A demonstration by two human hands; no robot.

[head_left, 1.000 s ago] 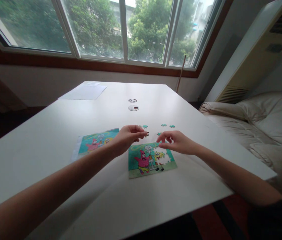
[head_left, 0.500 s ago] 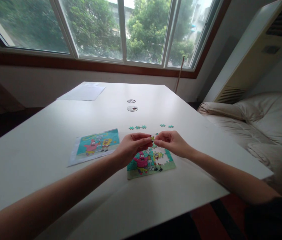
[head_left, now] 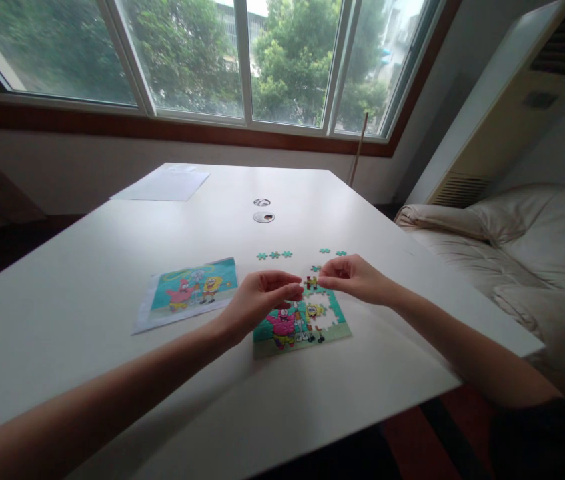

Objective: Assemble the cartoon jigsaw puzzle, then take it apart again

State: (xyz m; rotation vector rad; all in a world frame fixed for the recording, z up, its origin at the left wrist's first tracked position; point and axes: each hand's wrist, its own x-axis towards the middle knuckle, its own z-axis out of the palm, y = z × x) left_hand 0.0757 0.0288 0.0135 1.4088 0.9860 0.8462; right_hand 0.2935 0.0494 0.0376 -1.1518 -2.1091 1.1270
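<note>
A partly assembled cartoon jigsaw puzzle (head_left: 302, 327) lies on the white table (head_left: 87, 267) in front of me. Just above its far edge my right hand (head_left: 357, 279) pinches a small puzzle piece (head_left: 311, 283) between thumb and fingertips. My left hand (head_left: 262, 300) hovers beside it with fingers curled toward the same piece; I cannot make out whether it touches it. Several loose teal pieces (head_left: 275, 255) lie beyond the hands, and two more pieces (head_left: 333, 252) lie to the right.
A printed reference picture (head_left: 187, 293) of the same cartoon lies left of the puzzle. A sheet of paper (head_left: 162, 185) sits at the far left. Two round cable holes (head_left: 263, 209) mark the table's middle. A cream sofa (head_left: 527, 247) stands at the right.
My left hand carried a piece from the loose pile back toward the puzzle, and the right hand took it. The hands have drawn slightly apart.
</note>
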